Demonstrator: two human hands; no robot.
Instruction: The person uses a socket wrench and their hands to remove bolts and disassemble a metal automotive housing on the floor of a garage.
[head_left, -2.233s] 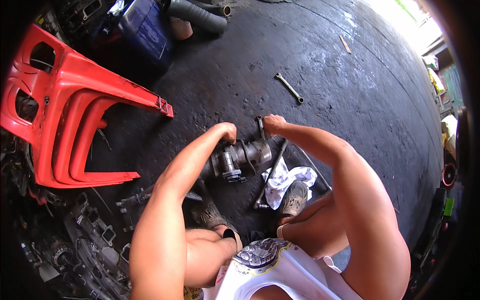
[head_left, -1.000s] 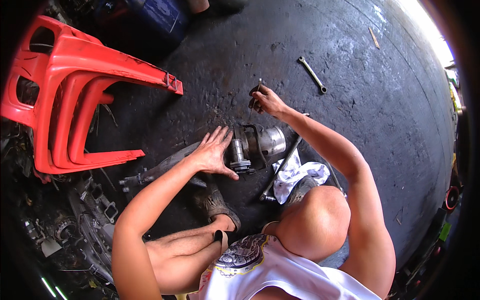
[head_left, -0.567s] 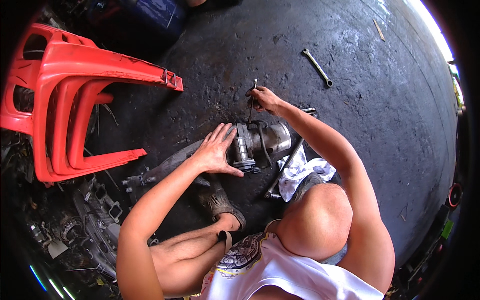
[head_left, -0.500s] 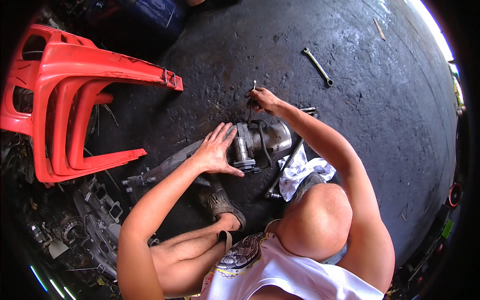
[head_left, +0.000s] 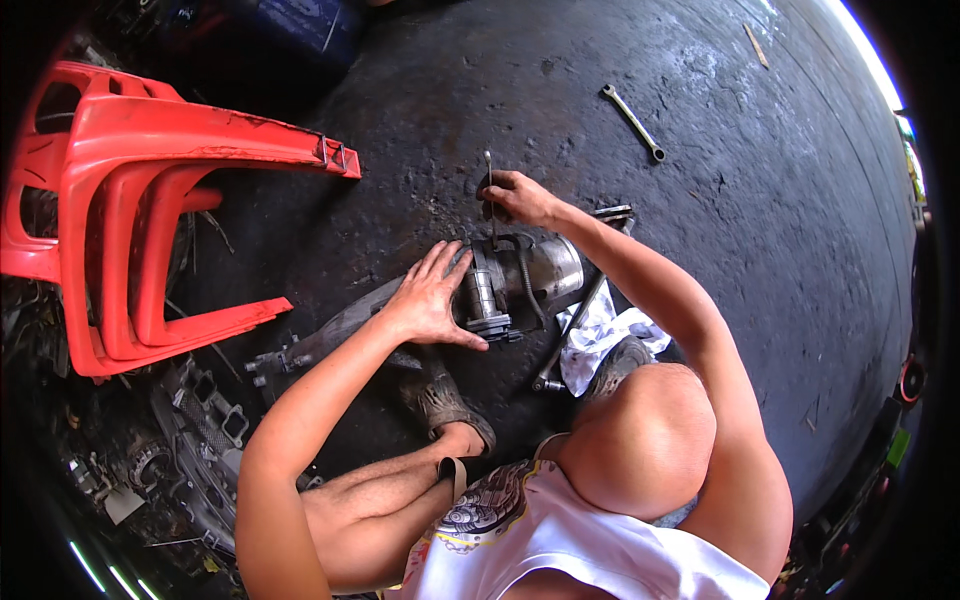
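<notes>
1. A dark blue tub (head_left: 290, 40) sits far ahead of my left hand (head_left: 430, 300); I can't see inside.
2. My left hand is spread wide at the metal part's (head_left: 487, 290) left side. My right hand (head_left: 520, 197) pinches a thin tool (head_left: 489, 172) over it.
3. Behind my right hand lies a white rag (head_left: 595, 345); ahead, a wrench (head_left: 633, 122).
4. Before, my left hand was curled.
</notes>
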